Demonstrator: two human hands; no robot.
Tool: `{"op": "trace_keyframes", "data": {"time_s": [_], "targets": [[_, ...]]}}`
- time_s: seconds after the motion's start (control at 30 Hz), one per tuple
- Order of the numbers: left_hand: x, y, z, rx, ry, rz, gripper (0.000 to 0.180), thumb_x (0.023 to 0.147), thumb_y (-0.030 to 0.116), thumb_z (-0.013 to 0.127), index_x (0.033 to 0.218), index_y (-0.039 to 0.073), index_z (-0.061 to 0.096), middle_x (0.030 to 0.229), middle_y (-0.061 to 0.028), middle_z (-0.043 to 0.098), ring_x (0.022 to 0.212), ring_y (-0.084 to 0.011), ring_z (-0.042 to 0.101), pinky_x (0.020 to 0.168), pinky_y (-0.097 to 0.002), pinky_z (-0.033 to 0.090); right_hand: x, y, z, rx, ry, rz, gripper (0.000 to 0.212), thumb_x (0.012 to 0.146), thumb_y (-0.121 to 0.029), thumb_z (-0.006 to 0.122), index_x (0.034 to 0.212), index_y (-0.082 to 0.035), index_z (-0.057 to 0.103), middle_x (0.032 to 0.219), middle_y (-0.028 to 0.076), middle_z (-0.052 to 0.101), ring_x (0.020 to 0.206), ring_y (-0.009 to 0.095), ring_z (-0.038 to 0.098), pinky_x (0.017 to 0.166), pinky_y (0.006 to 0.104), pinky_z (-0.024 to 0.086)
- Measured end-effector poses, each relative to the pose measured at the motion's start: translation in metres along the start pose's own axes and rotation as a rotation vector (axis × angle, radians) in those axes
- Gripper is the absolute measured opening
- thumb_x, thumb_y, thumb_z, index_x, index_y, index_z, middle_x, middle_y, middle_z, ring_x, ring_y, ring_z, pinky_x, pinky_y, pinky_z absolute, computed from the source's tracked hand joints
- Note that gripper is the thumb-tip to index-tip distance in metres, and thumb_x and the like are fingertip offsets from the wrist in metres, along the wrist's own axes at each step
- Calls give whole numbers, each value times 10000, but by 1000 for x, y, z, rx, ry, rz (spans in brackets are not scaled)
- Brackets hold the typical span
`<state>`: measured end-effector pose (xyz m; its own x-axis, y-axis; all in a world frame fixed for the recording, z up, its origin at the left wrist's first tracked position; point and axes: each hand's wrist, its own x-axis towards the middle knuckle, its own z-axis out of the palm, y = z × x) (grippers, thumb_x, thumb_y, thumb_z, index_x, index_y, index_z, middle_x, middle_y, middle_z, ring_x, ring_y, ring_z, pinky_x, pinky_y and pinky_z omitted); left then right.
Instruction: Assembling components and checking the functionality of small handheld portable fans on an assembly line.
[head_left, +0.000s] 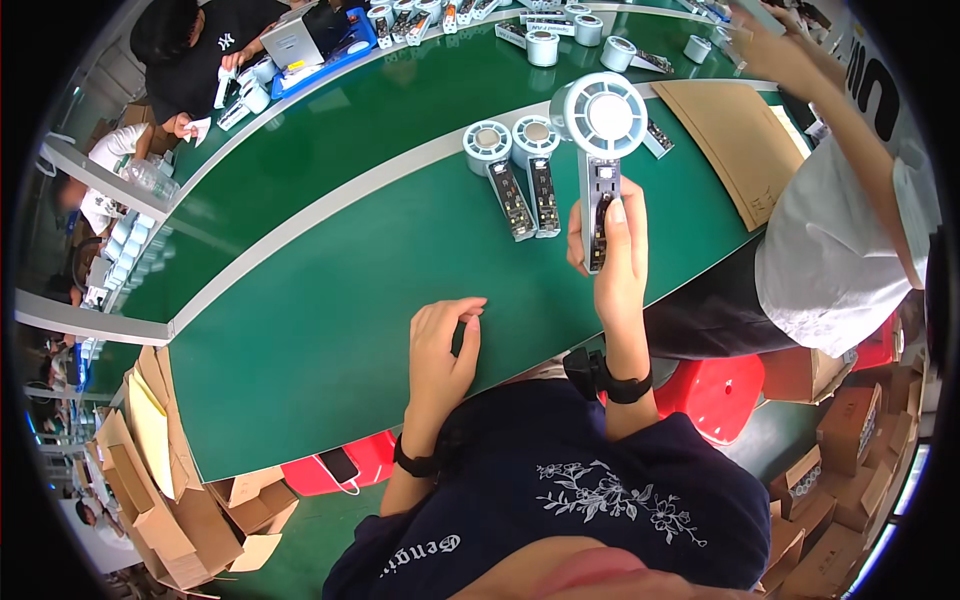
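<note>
Your right hand (pixel 618 262) is closed around the grey handle of a small handheld fan (pixel 603 150), fingers wrapped round the lower part of the handle and the thumb lying up along its front, so the fan stands upright above the green bench (pixel 330 300) with its round white head turned toward you – it is lifted clear of the surface, held over the bench's near right part. Your left hand (pixel 443 345) rests on the bench with nothing in it, fingers loosely curled and the fingertips touching the green surface, well apart from the fan. Just behind and left of the raised fan, two more fans (pixel 512 172) of the same kind lie flat side by side on the bench, heads away from you, handles pointing your way. A sheet of brown cardboard (pixel 728 140) lies to the right of them at the bench's end, and a person in a white shirt (pixel 835 250) stands beside it. A pale strip (pixel 330 205) runs along the bench, and beyond it further fans (pixel 560 35) sit in a row – another person in a dark shirt (pixel 205 55) works at the far left corner
</note>
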<state>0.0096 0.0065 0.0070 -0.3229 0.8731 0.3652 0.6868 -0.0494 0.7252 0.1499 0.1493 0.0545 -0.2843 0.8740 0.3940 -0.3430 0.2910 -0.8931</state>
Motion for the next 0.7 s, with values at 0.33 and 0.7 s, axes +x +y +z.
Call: {"op": "trace_keyframes", "data": {"time_s": [0.33,0.7], "targets": [[-1,2,0,3,-53,-2,186,882,85,501,1031,40,603,918,-68,631,903,-210,569,891,-341,380,-6,-1,0,63,0,81,343,990,-297,348,1173,-9,387,752,74,514,473,71,405,407,202,313],[-16,-10,10,-950,68,-432,401,993,206,346,1335,-3,324,1195,-115,498,1090,-185,495,970,-322,357,-68,31,64,70,-455,470,354,996,-265,377,1240,-16,316,815,78,549,559,122,497,517,253,412]]}}
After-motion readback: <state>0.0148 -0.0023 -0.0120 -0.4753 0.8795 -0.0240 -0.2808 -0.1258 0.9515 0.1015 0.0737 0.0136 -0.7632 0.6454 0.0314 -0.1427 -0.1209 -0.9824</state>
